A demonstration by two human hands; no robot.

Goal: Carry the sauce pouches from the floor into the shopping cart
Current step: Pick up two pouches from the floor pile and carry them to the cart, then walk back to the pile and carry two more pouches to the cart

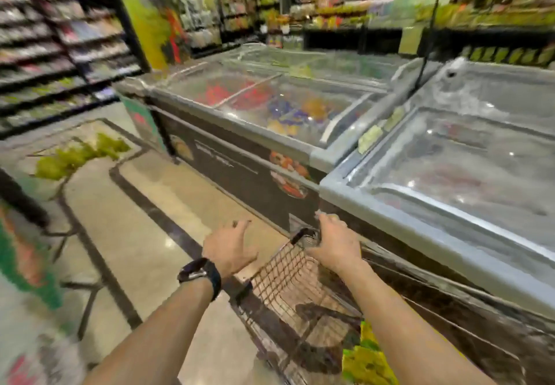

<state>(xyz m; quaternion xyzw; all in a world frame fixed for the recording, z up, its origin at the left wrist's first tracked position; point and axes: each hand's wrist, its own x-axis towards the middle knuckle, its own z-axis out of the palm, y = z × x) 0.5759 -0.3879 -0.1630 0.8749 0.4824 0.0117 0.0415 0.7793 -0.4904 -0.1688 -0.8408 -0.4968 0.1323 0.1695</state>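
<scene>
The view is motion-blurred. A wire shopping cart [282,276] stands at the bottom centre, right beside a chest freezer. Yellow-green packs [368,360] lie inside the cart, near the bottom edge of the frame. More yellow-green pouches [78,156] lie on the floor at the left. My right hand [333,243] holds the cart's far rim at its black-capped corner. My left hand [229,246], with a dark watch on the wrist, hovers with spread fingers just left of the cart and holds nothing.
Two glass-topped chest freezers [300,108] [450,180] run along the right side. Stocked shelves [54,48] line the left and the back. A green display stand [27,261] is at the left edge. A tiled aisle floor [156,204] lies between.
</scene>
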